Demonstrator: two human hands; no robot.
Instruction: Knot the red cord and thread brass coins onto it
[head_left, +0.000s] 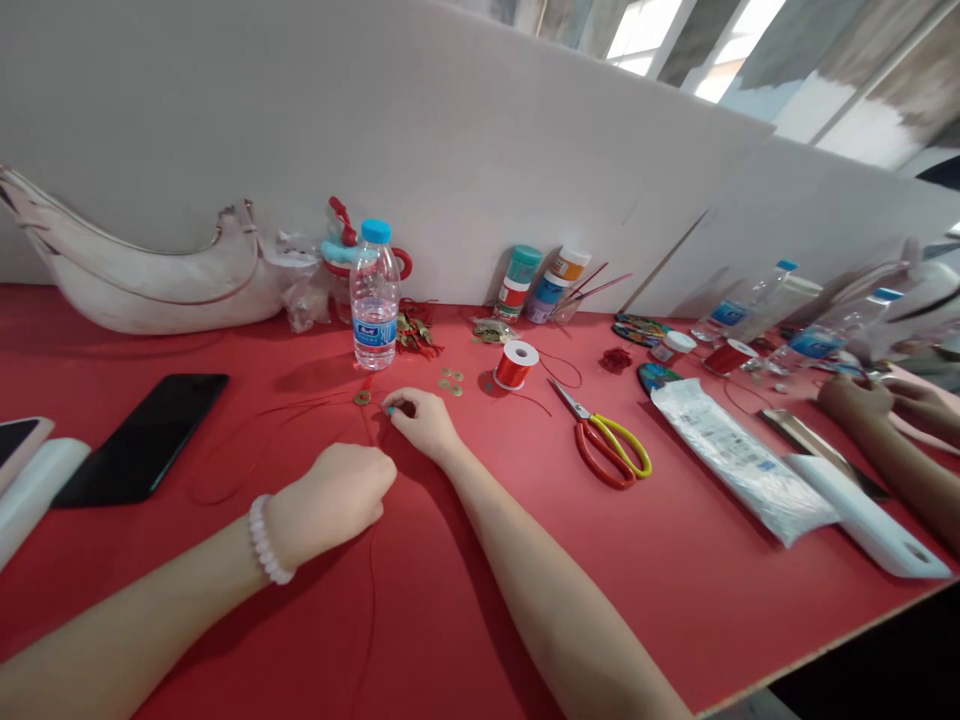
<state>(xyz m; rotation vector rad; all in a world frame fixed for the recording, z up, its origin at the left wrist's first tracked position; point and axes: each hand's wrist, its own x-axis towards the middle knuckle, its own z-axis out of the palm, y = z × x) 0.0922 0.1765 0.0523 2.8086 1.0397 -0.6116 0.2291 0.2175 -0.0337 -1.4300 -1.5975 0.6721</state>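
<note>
My left hand (330, 500), with a pale beaded bracelet (268, 540) at the wrist, is closed in a fist low over the red table. A thin red cord (373, 590) comes out from beneath it; the fingers' hold on the cord is mostly hidden. My right hand (420, 420) is closed in a pinch with a small teal bead-like piece (391, 410) at its fingertips. Just left of those fingertips, a brass coin with a centre hole (362, 398) lies tied to red cord. Several loose brass coins (452, 380) lie beyond my right hand.
A water bottle (375, 300) stands behind the coin. A red cord spool (515, 366) and scissors (607, 445) lie to the right, a black phone (146, 435) to the left. Paint bottles (517, 285) and a white bag (157, 285) line the wall. Another person's hands (862, 405) are at far right.
</note>
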